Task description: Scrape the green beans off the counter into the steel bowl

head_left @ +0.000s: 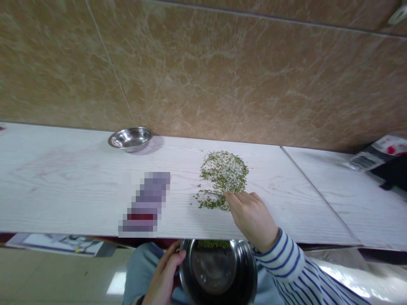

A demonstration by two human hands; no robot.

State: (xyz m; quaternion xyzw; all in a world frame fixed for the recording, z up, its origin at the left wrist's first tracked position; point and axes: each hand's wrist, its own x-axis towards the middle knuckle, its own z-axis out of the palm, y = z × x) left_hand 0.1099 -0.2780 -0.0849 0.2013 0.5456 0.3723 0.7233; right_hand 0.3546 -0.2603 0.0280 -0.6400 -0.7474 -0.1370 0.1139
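Observation:
My right hand is closed around a metal spoon, its tip low among small green beans. The beans lie scattered in a rough patch on the white tabletop, with white showing between them; whether that is table or pale grains I cannot tell. Below the table's front edge, a large steel bowl rests at my lap, with green beans along its far inner side. My left hand grips the bowl's left rim, thumb on top and fingers partly hidden.
A small steel bowl stands against the tiled wall. Left of the beans lies a blurred-out flat object. A seam crosses the white table, and packets lie at the far right.

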